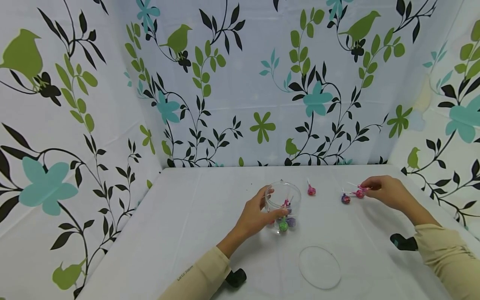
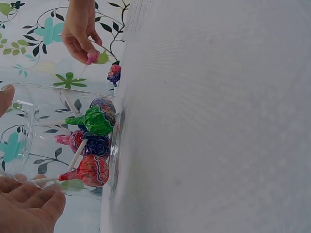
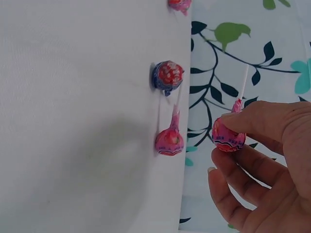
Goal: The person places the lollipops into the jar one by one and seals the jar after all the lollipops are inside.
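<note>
My left hand (image 1: 258, 212) grips a clear plastic jar (image 1: 298, 199) that stands on the white table. Several wrapped lollipops lie inside, among them a green lollipop (image 2: 99, 120) and a red lollipop (image 2: 94, 171) near the bottom. Over to the right, my right hand (image 1: 388, 192) pinches a pink lollipop (image 3: 228, 135) by its wrapped head between thumb and fingers, with its white stick pointing up. Beside that hand, another pink lollipop (image 3: 169, 141) and a blue-and-red lollipop (image 3: 168, 76) lie on the table.
A lone red-pink lollipop (image 1: 311, 190) lies just right of the jar. Nearer the front is a thin, clear round lid or ring (image 1: 300, 260). Patterned curtains (image 1: 232, 91) with birds and leaves border the table (image 1: 180, 250) at the back and sides.
</note>
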Tool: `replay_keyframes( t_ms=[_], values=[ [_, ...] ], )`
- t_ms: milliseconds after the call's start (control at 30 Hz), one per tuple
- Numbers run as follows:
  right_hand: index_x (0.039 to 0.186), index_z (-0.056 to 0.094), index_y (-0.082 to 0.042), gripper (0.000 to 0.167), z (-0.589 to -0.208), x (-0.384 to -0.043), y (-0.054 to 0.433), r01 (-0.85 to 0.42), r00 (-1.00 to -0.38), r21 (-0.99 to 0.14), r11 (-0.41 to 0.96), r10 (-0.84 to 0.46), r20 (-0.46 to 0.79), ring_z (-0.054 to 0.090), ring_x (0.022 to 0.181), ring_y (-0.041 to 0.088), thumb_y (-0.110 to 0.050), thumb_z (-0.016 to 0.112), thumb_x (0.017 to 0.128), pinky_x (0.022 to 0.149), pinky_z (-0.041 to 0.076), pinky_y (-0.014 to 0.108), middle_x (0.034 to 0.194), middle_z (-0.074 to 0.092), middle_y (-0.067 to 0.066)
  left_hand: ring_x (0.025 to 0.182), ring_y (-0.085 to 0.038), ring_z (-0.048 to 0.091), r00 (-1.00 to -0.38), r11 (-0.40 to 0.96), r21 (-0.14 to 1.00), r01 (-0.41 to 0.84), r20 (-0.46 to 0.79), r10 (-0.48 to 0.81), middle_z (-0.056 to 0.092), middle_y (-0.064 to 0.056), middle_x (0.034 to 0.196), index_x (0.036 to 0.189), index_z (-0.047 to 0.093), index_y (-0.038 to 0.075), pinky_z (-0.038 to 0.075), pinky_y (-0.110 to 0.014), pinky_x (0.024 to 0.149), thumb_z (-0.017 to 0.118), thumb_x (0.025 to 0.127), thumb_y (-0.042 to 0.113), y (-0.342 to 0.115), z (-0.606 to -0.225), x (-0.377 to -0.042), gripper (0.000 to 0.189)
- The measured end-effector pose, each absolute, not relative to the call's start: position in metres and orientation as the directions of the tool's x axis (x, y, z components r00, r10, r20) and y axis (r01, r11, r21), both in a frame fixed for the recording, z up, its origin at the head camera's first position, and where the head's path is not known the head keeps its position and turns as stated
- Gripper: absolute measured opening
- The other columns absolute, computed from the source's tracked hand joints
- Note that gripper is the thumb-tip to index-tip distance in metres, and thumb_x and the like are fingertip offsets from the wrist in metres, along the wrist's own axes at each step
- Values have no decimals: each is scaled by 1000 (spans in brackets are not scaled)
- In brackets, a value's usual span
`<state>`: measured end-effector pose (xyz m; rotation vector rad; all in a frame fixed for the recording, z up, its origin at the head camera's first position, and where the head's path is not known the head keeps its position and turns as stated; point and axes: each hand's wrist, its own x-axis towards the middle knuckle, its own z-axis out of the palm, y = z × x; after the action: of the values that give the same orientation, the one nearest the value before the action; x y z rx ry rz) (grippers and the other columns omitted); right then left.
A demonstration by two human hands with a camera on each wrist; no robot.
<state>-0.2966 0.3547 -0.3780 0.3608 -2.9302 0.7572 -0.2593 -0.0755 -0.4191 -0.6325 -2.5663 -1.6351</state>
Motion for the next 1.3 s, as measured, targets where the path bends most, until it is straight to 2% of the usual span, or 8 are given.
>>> replay_keyframes(
  t_ms=[300, 633, 800, 1000, 1167, 1300],
  values=[
    [115, 74, 3, 24, -361, -291, 330, -324, -944, -464, 824, -251, 212, 66, 97, 36, -11, 76, 96, 73, 56, 37, 101, 73, 9, 141, -35, 48, -914, 364, 859, 360, 246, 322, 51, 3, 155, 162, 37, 22, 44, -58, 108, 78, 89, 56, -75, -418, -258, 91],
    [114, 74, -1, 23, -343, -282, 303, -340, -938, -475, 811, -257, 232, 64, 98, 35, -15, 76, 96, 69, 56, 33, 100, 71, 7, 141, -35, 48, -913, 363, 859, 360, 244, 326, 50, 2, 155, 162, 36, 19, 44, -57, 107, 78, 89, 56, -75, -417, -258, 93],
    [115, 75, -2, 24, -337, -279, 290, -356, -932, -482, 801, -267, 245, 63, 98, 33, -16, 77, 96, 66, 56, 31, 100, 70, 6, 141, -34, 48, -915, 367, 860, 354, 238, 325, 50, 2, 155, 162, 36, 21, 44, -56, 108, 78, 89, 56, -75, -417, -258, 92],
    [116, 74, -2, 26, -330, -275, 277, -370, -925, -483, 793, -268, 270, 63, 99, 34, -18, 77, 96, 68, 56, 33, 100, 70, 7, 142, -34, 47, -916, 361, 864, 350, 236, 325, 50, 2, 155, 162, 36, 22, 43, -57, 108, 79, 89, 55, -75, -416, -258, 91],
    [117, 75, -3, 26, -326, -271, 266, -373, -924, -512, 774, -262, 277, 63, 98, 34, -18, 77, 96, 63, 59, 34, 101, 69, 8, 142, -34, 47, -914, 362, 862, 354, 238, 328, 50, 2, 155, 162, 35, 20, 43, -58, 108, 79, 89, 55, -75, -416, -258, 92],
    [115, 76, -5, 24, -321, -269, 253, -417, -905, -502, 757, -295, 306, 63, 96, 29, -18, 77, 96, 70, 59, 33, 100, 70, 5, 141, -34, 48, -913, 363, 861, 357, 240, 330, 50, 1, 156, 162, 36, 21, 44, -58, 108, 78, 89, 55, -75, -417, -259, 91]
  ],
)
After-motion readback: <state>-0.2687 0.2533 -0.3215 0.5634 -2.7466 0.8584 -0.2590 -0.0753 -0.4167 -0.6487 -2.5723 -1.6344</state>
